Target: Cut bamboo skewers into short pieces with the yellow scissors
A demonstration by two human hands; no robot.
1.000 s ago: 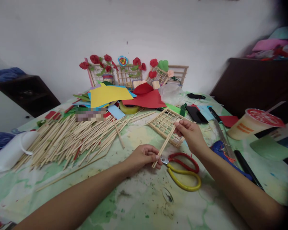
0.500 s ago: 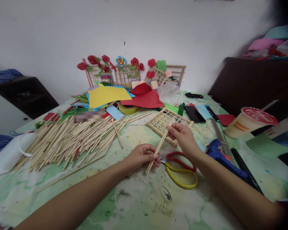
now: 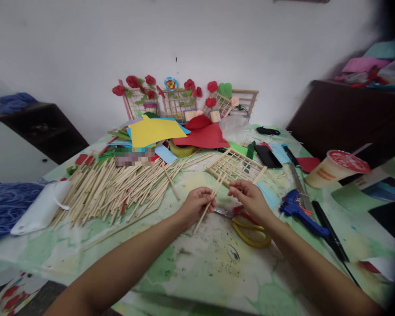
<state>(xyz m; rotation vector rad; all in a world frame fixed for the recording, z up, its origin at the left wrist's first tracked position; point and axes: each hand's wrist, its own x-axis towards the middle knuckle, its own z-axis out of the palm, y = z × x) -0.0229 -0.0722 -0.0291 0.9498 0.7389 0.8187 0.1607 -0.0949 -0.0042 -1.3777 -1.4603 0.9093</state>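
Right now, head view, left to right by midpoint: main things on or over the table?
Blue cord bundle, pile of thin wooden sticks, left hand gripping loose thin sticks, right hand, blue glue gun, lidded drink cup.

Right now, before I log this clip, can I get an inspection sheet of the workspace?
Surface: green-and-white patterned tablecloth, dark specks and stains towards the front.
Work items: two thin wooden sticks; lattice panel lying beyond the hands; red-and-yellow-handled scissors; blue glue gun at the right.
Clutter: pile of loose sticks, yellow paper sheet, black smartphone, sealed drink cup.
Hands: left hand pinches the two sticks; right hand apart from them, nothing seen in its grasp.
Cables: thin dark strand at the right, possibly a cord.
Surroundings: plain wall behind, red paper flowers before it, cabinets on both sides.
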